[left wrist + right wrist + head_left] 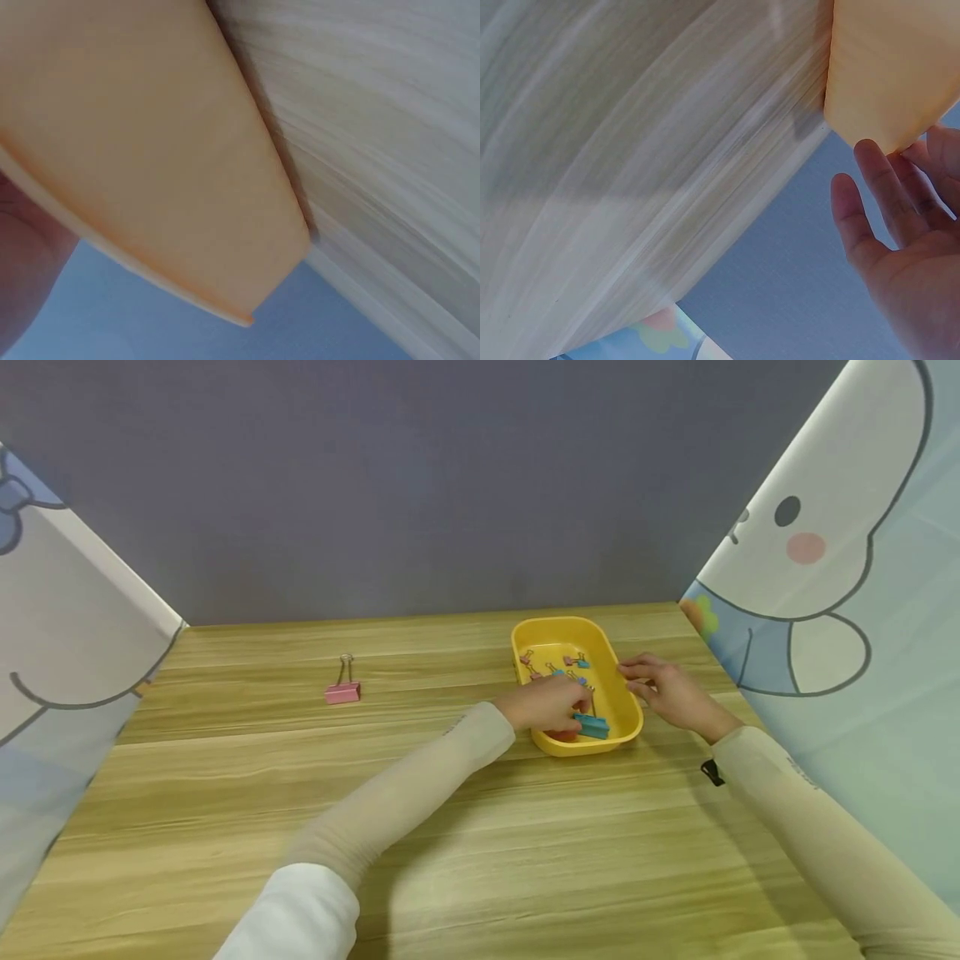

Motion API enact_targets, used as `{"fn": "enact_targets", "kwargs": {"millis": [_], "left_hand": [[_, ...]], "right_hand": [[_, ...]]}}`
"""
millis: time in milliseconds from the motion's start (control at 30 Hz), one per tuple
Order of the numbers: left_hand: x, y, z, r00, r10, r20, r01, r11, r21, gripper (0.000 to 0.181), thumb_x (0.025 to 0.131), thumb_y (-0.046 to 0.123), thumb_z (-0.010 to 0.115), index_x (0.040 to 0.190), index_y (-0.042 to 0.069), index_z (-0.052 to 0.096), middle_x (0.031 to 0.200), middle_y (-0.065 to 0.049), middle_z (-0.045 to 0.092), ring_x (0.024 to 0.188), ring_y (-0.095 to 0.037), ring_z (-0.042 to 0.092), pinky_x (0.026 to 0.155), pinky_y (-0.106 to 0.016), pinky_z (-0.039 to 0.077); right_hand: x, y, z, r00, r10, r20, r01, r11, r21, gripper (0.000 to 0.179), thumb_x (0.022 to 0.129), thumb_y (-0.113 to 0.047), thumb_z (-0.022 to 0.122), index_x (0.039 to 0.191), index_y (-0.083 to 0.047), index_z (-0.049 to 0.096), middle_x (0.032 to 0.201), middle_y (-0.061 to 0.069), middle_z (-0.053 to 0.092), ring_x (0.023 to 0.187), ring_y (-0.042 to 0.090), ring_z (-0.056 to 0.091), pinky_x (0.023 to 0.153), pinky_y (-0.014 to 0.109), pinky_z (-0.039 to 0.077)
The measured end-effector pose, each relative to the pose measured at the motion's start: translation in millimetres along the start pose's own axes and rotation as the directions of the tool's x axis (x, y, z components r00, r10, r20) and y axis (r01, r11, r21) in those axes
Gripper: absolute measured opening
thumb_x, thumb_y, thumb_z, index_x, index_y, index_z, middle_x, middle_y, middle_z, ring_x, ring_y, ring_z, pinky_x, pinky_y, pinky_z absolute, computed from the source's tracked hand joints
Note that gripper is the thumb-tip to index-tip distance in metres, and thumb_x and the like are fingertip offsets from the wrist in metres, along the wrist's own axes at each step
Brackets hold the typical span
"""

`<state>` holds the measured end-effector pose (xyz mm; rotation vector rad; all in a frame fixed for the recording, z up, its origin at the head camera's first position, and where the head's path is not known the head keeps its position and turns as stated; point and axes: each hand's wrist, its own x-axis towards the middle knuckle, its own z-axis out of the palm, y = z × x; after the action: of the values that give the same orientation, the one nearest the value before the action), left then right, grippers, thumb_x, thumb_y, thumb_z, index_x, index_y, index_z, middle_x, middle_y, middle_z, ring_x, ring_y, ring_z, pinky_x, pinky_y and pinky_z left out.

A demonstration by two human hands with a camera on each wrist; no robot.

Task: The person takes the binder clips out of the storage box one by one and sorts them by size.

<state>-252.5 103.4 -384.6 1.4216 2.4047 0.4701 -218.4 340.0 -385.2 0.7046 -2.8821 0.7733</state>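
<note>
Around two o'clock on the wood-grain table [480, 860] sat a yellow, rounded-rectangle plastic tray [628, 714] with small pink and blue metal binder clips [582, 661] inside. The left hand [542, 704] was down in it, fingers right by a big blue binder clip [594, 727] at five o'clock — couldn't tell if it was pinched. The right hand [670, 695] was pretty loose, fingertips touching the tray's three o'clock side — and one pink metal binder clip [342, 694] sat off at ten.

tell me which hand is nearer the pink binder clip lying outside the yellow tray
Left. The left hand is inside the yellow tray, to the right of the pink binder clip; the right hand is farther right, at the tray's right side.
</note>
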Motion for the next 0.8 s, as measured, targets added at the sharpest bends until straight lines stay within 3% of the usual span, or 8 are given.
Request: {"fn": "enact_targets", "kwargs": {"millis": [267, 567, 800], "left_hand": [[11.7, -2.5, 7.5, 1.000, 0.014, 0.018, -0.014, 1.000, 0.008, 0.021, 0.087, 0.021, 0.071, 0.105, 0.011, 0.068, 0.100, 0.005, 0.061, 0.087, -0.004, 0.053, 0.074, -0.014, 0.042], [18.6, -7.2, 12.1, 1.000, -0.014, 0.018, 0.013, 0.999, 0.037, 0.020, 0.087, 0.020, 0.071, 0.104, 0.012, 0.068, 0.101, 0.006, 0.060, 0.090, -0.006, 0.053, 0.076, -0.015, 0.042], [19.8, -2.4, 10.9, 0.997, -0.045, 0.069, 0.040, 0.997, 0.069, 0.012, 0.090, 0.021, 0.066, 0.101, 0.015, 0.067, 0.098, 0.006, 0.057, 0.087, -0.007, 0.050, 0.072, -0.016, 0.041]], "right_hand": [[-1.7, 0, 1, 0.999, -0.033, -0.021, 0.033, 0.999, -0.013, 0.030, 0.089, 0.006, 0.060, 0.119, 0.011, 0.059, 0.115, 0.019, 0.057, 0.095, 0.033, 0.059, 0.074, 0.045, 0.051], [-0.5, 1, 2, 1.000, -0.018, -0.009, 0.018, 1.000, -0.009, 0.030, 0.090, 0.004, 0.059, 0.120, 0.010, 0.058, 0.117, 0.019, 0.056, 0.095, 0.034, 0.059, 0.074, 0.047, 0.049], [0.3, 2, 2, 1.000, -0.014, 0.001, 0.014, 1.000, -0.016, 0.031, 0.091, 0.003, 0.059, 0.121, 0.010, 0.058, 0.118, 0.018, 0.056, 0.097, 0.032, 0.058, 0.075, 0.046, 0.050]]}}
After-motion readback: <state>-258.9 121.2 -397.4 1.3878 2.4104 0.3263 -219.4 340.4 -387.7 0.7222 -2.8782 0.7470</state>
